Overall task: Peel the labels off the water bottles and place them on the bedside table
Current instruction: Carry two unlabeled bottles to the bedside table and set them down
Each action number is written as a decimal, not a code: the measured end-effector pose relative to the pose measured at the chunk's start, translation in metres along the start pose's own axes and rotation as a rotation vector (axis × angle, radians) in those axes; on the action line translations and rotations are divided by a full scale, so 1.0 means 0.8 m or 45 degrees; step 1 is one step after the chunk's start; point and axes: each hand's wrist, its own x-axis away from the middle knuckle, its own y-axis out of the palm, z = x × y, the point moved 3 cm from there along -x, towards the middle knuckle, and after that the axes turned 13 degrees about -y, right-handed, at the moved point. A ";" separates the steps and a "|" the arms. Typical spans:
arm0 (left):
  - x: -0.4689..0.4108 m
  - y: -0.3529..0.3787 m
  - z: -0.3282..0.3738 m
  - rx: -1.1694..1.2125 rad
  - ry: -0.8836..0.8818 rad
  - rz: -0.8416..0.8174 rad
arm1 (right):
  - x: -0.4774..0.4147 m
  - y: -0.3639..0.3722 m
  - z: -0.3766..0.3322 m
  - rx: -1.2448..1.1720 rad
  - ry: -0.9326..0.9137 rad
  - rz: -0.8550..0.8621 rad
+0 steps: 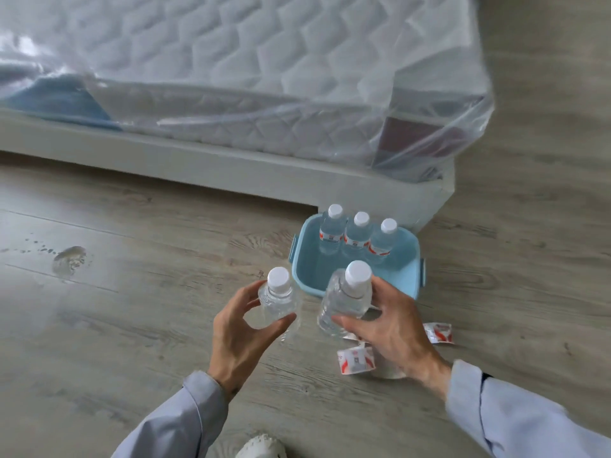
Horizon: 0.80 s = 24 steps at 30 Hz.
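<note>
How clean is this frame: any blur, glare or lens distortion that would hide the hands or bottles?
Head view: soft, even light, faint shadows; glare whitens the plastic wrap at upper left; blur smears the mattress; the wide lens bows the bed frame and floor planks; the left hand on the left bottle and the right hand on the right bottle read clearly.

Shoe (261, 447) cropped below, labels (355, 360) unreadable

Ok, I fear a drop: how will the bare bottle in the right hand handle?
The bare bottle in the right hand seems filled, so likely heavy for its size. Its thin clear wall may give under the fingers. Its bare smooth surface is probably slick.
</note>
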 end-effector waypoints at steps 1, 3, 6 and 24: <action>0.007 -0.012 0.040 -0.009 0.014 -0.026 | -0.001 -0.024 -0.033 -0.033 0.009 0.021; 0.023 -0.036 0.131 -0.026 0.048 -0.069 | -0.002 -0.081 -0.107 -0.089 0.029 0.093; 0.050 -0.070 0.294 -0.007 0.105 -0.150 | 0.004 -0.182 -0.238 -0.105 0.049 0.208; 0.142 -0.073 1.121 0.013 0.558 -0.348 | 0.006 -0.781 -0.806 0.090 -0.139 0.558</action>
